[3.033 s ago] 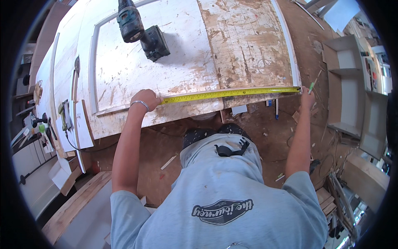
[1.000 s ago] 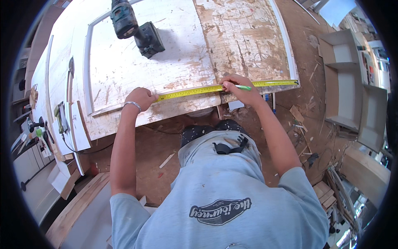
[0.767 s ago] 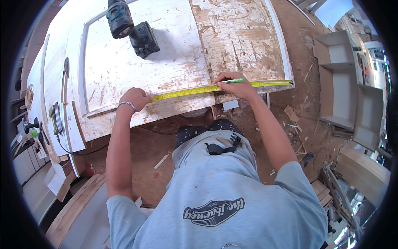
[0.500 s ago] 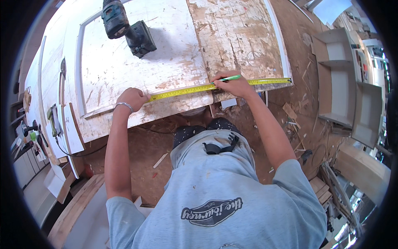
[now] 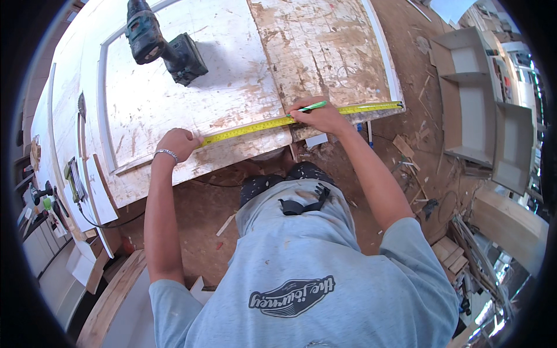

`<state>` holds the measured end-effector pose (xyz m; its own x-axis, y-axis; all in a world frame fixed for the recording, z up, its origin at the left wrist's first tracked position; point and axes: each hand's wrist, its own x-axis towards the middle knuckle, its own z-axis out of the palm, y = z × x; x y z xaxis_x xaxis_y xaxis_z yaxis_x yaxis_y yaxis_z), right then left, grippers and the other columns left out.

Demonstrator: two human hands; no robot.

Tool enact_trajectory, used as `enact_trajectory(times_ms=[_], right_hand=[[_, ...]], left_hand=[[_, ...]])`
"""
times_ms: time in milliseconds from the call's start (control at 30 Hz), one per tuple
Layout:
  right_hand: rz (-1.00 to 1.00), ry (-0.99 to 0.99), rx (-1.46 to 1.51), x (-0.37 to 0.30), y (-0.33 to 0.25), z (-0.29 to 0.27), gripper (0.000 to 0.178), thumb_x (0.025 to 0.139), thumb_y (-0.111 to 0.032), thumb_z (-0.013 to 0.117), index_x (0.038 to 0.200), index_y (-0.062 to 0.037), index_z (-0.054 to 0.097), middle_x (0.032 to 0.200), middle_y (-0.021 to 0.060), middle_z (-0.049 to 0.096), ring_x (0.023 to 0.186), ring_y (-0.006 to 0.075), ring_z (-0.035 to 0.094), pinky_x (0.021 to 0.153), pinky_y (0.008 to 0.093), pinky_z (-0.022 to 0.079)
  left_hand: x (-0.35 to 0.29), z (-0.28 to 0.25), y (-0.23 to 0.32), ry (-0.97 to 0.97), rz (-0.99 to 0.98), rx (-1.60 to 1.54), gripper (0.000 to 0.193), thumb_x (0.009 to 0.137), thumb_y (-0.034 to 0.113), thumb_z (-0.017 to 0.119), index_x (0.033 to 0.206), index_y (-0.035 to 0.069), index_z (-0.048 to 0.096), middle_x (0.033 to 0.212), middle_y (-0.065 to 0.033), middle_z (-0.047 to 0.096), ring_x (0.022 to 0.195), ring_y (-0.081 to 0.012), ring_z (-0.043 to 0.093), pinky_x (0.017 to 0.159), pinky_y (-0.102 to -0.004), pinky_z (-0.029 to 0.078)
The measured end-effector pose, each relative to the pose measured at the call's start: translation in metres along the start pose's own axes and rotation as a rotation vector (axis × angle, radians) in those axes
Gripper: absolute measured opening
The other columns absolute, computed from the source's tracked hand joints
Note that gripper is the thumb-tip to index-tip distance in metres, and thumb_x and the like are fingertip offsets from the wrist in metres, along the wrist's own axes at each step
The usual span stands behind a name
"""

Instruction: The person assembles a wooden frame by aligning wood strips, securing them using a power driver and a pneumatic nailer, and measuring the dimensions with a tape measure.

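Observation:
A yellow tape measure [image 5: 246,130] is drawn out along the near edge of a scuffed white-and-brown worktable [image 5: 232,64]. Its tip lies by the table's right corner. My left hand [image 5: 177,145] is closed on the tape's left end, and the case, if it is there, is hidden. Farther right, my right hand [image 5: 321,117] pinches a green pen [image 5: 313,107] whose point is down at the tape. The fingers of that hand rest over the tape near the seam between the white and the brown surface.
A cordless drill [image 5: 145,40] stands on the table beyond my left hand. Thin white strips [image 5: 103,110] frame the tabletop. To the right, an open wooden cabinet [image 5: 469,98] lies on the brown floor among wood scraps [image 5: 404,146]. More tools [image 5: 74,180] sit at the far left.
The whole view has shifted slightly, so table and drill sit a little more to the left. Both hands keep their places on the tape, and the pen stays in the right hand.

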<state>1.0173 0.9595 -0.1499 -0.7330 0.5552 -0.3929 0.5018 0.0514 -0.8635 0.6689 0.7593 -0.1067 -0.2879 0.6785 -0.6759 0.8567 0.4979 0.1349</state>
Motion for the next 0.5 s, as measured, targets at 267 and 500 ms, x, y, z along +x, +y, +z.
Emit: enact_trajectory(times_ms=[267,500], right_hand=[[-0.012,0.015,-0.009,0.0001,0.0039,-0.0011,0.029,0.088,-0.032,0.072,0.105,-0.0086,0.077,0.103,0.0112,0.075,0.097,0.0218,0.069,0.091,0.0341,0.053],[-0.026,0.037,-0.081,-0.0026,0.0029,-0.0039,0.024,0.090,-0.024,0.071,0.107,-0.0074,0.076,0.097,0.0065,0.075,0.089,0.0143,0.067,0.084,0.0307,0.053]], left_hand=[[0.0037,0.0049,-0.0019,0.027,0.030,-0.005,0.047,0.088,0.046,0.066,0.085,0.000,0.075,0.088,-0.0251,0.071,0.086,-0.0396,0.068,0.082,-0.0469,0.053],[0.0031,0.0072,-0.0008,0.037,0.039,-0.026,0.047,0.089,0.045,0.066,0.085,-0.001,0.075,0.085,-0.0248,0.071,0.086,-0.0395,0.068,0.082,-0.0469,0.053]])
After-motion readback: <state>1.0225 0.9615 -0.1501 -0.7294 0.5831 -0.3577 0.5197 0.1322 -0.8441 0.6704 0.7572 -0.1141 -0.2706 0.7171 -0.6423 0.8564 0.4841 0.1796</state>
